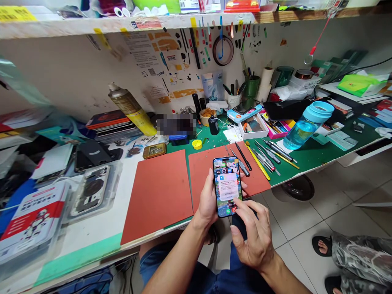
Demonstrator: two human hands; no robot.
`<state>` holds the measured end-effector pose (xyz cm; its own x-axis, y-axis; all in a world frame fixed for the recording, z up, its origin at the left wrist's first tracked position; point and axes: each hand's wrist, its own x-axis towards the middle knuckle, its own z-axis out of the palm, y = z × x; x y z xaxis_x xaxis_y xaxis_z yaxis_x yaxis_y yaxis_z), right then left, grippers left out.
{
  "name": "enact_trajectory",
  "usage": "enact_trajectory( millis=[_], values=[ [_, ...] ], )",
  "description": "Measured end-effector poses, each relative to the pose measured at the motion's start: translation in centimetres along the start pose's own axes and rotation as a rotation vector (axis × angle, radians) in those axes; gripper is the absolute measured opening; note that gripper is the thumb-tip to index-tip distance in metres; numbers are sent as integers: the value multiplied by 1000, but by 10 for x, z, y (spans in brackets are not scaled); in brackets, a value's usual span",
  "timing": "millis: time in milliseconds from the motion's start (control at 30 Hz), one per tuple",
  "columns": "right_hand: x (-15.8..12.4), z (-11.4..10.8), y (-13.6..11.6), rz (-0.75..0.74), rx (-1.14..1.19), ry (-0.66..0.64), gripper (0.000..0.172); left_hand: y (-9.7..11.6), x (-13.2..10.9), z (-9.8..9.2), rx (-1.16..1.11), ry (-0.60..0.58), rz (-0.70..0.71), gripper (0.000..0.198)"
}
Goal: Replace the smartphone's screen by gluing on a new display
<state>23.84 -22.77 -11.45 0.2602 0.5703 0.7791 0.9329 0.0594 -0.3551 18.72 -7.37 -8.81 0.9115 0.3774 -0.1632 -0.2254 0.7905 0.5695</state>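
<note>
While my left hand (208,200) wraps around the left edge of the smartphone (228,187), fingers curled behind it and closed on its sides, I keep the lit screen facing up toward me. On the screen a white pop-up box sits over rows of app icons. My right hand (254,234) hovers at the phone's near end, fingers loosely spread and holding nothing, with the forefinger (240,204) touching the bottom of the screen. I hold the phone just over the near edge of the workbench (92,232), above my lap.

Just beyond the phone lies a red mat (202,171), and a larger red mat (156,192) lies to its left, both on a green cutting mat (312,155). To the right of the phone a row of screwdrivers and tweezers (266,155) is laid out on the green surface. Farther right a blue water bottle (308,124) lies tilted. At the far left of the bench a yellow spray can (131,108) leans against the wall. On the floor to the right, another person's sandalled foot (324,246) shows.
</note>
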Motion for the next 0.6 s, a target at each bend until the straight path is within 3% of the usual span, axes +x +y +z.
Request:
enact_trajectory(
  millis=[600],
  values=[
    [-2, -1, 1, -1, 5, 4, 28, 0, 0, 0, 28, 0, 14, 81]
  ],
)
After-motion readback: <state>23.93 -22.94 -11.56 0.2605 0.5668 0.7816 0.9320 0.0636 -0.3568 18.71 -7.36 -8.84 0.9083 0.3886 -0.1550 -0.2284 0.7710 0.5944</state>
